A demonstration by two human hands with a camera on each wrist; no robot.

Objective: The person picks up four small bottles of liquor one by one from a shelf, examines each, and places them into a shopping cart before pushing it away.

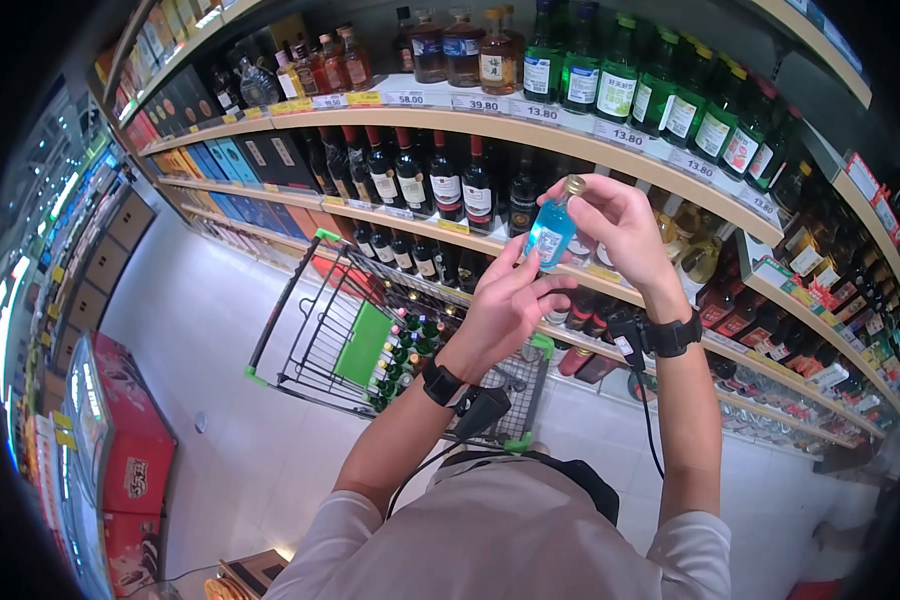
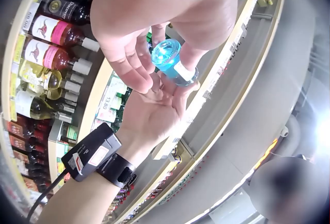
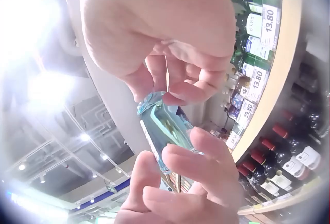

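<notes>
The head view looks forward and down — both wrist views, close-up, share its blue bottle (image 1: 550,236).

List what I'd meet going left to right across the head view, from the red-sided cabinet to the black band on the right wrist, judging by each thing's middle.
Red-sided cabinet → cart's green panel → left hand → blue bottle → right hand → black band on the right wrist.
</notes>
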